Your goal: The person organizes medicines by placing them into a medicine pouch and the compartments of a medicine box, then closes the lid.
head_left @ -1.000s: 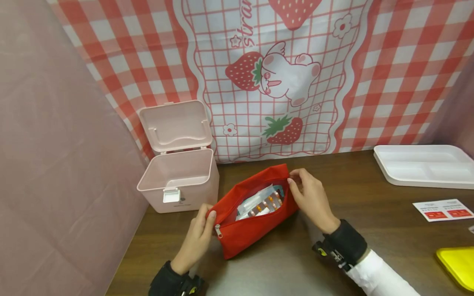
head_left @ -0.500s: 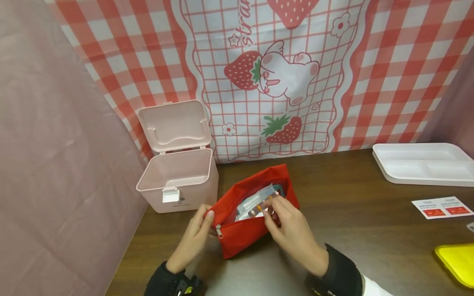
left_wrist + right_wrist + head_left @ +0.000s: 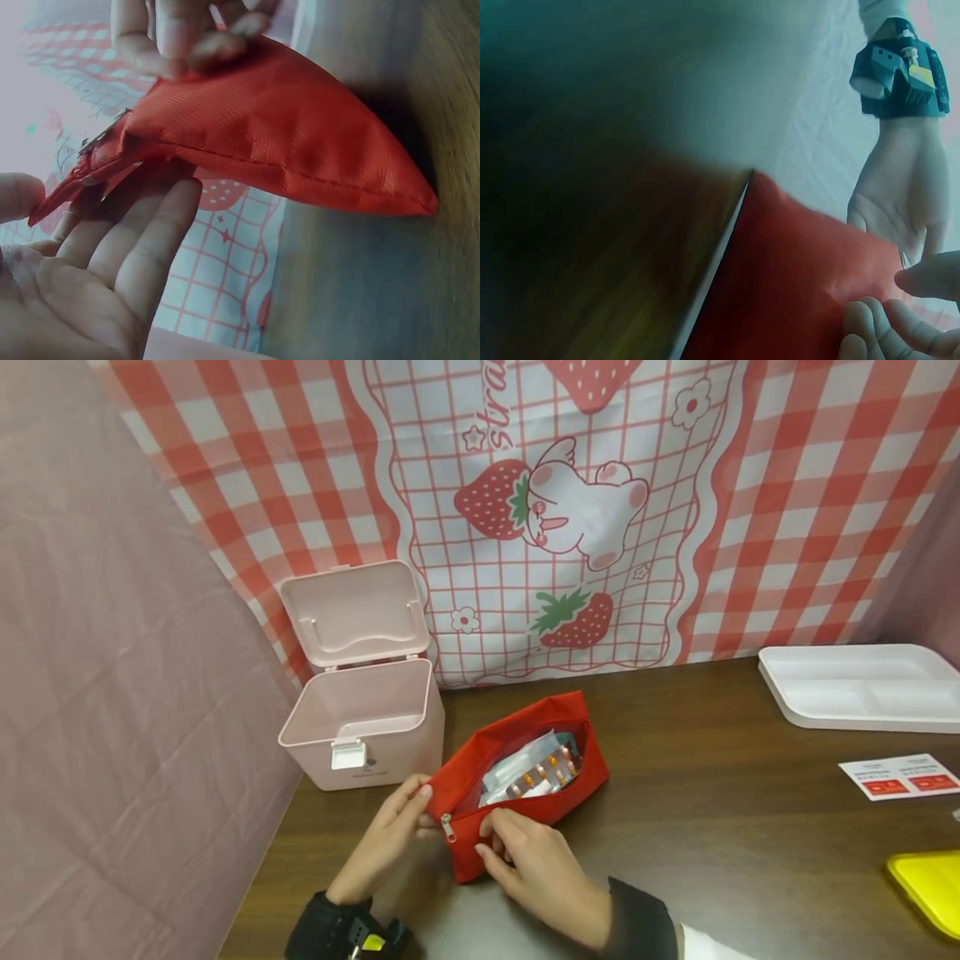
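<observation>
A red zip pouch (image 3: 558,808) lies unzipped on the table. Inside are a blister pack (image 3: 551,770) of orange and white capsules and a pale wrapped packet (image 3: 517,762). My left hand (image 3: 388,835) pinches the pouch's left end beside the metal zipper pull (image 3: 448,828); in the left wrist view the thumb (image 3: 19,196) is on the fabric edge, with the fingers behind. My right hand (image 3: 536,864) is at the front of the pouch, close to the pull. Its fingertips (image 3: 861,319) touch the red fabric, the thumb held apart from them.
Behind my left hand stands a pink lidded box (image 3: 390,760), its lid raised. At the right are a white divided tray (image 3: 795,714), a white and red printed card (image 3: 900,775) and a yellow item (image 3: 933,889). A strawberry-print cloth (image 3: 585,510) hangs behind the table.
My right hand has left the pouch's right end, passed over the opening at the blister pack, and moved left to the front near the zipper pull. My left hand keeps its hold.
</observation>
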Demonstrator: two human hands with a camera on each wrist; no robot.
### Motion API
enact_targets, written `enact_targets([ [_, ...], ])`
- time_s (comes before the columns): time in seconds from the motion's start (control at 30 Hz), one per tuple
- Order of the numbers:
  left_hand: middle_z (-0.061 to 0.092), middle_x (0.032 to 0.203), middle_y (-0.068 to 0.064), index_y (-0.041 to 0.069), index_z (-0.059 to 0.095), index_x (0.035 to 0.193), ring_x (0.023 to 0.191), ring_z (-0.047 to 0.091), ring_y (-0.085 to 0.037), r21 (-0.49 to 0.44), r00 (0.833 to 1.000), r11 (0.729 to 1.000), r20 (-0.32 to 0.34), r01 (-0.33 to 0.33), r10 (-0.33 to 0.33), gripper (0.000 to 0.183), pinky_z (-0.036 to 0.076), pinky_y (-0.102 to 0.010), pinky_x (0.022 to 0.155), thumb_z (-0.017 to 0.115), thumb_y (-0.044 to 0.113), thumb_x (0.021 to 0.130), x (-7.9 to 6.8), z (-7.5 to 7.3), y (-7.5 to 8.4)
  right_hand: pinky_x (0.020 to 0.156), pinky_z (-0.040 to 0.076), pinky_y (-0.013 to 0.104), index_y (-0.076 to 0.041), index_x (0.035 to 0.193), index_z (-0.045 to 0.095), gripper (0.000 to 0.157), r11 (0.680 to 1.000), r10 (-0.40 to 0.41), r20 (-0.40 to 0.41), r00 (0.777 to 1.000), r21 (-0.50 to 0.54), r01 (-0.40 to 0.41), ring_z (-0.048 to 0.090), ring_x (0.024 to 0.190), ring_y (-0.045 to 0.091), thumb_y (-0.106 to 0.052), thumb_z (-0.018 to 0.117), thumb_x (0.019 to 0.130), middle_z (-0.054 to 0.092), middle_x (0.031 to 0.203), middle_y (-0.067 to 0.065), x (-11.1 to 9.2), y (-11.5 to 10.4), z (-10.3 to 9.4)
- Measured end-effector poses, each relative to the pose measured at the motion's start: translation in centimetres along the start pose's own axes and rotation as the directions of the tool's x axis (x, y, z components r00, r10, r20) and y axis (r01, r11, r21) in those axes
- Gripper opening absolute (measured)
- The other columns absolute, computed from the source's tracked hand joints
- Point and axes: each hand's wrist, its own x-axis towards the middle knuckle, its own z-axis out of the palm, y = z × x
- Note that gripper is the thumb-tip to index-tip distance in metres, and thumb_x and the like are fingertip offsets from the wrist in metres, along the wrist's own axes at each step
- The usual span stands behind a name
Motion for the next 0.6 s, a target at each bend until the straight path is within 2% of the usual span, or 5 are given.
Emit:
enact_targets([
  [0.1, 0.064, 0.101, -0.002, -0.010, 0.039, 0.125, 0.087, 0.065, -0.013, -0.024, 0.999, 0.998, 0.009, 0.050, -0.050, 0.054, 0.051, -0.034, 0.081, 0.035, 0.036, 0.098, 0.0, -0.2, 0.1, 0.051, 0.034, 0.009, -0.016, 0.082, 0.055, 0.018, 0.999, 0.033, 0.040, 0.999, 0.039, -0.035, 0.042, 0.057, -0.005, -0.016, 0.071, 0.076, 0.048, 0.064, -0.012, 0.4, -0.4, 0.7],
  [0.2, 0.067, 0.100, 0.000, -0.014, 0.042, 0.124, 0.090, 0.065, -0.014, -0.050, 0.997, 0.996, 0.035, 0.074, -0.072, 0.059, 0.051, -0.034, 0.083, 0.032, 0.039, 0.099, 0.0, -0.3, 0.1, 0.049, 0.032, 0.010, -0.017, 0.081, 0.054, 0.018, 0.995, 0.077, 0.073, 0.994, 0.059, -0.081, 0.040, 0.055, -0.005, -0.021, 0.071, 0.077, 0.047, 0.062, -0.012, 0.9, -0.8, 1.1],
  [0.4, 0.068, 0.102, -0.001, -0.013, 0.045, 0.122, 0.093, 0.065, -0.016, -0.118, 0.990, 0.992, 0.136, 0.039, -0.022, 0.054, 0.051, -0.033, 0.083, 0.027, 0.033, 0.101, 0.0, -0.6, 0.0, 0.046, 0.029, 0.012, -0.019, 0.078, 0.053, 0.023, 0.991, 0.124, 0.078, 0.989, 0.037, -0.128, 0.039, 0.052, -0.005, -0.029, 0.074, 0.074, 0.047, 0.056, -0.013, 1.7, -1.2, 1.5],
  [0.6, 0.067, 0.105, -0.004, -0.016, 0.043, 0.123, 0.096, 0.064, -0.019, -0.168, 0.985, 0.985, 0.175, 0.035, -0.005, 0.055, 0.051, -0.033, 0.083, 0.026, 0.031, 0.101, 0.0, -0.8, -0.1, 0.046, 0.030, 0.013, -0.018, 0.077, 0.054, 0.022, 0.987, 0.143, 0.090, 0.986, 0.053, -0.148, 0.040, 0.051, -0.004, -0.026, 0.074, 0.074, 0.048, 0.055, -0.011, 2.1, -1.4, 1.5],
])
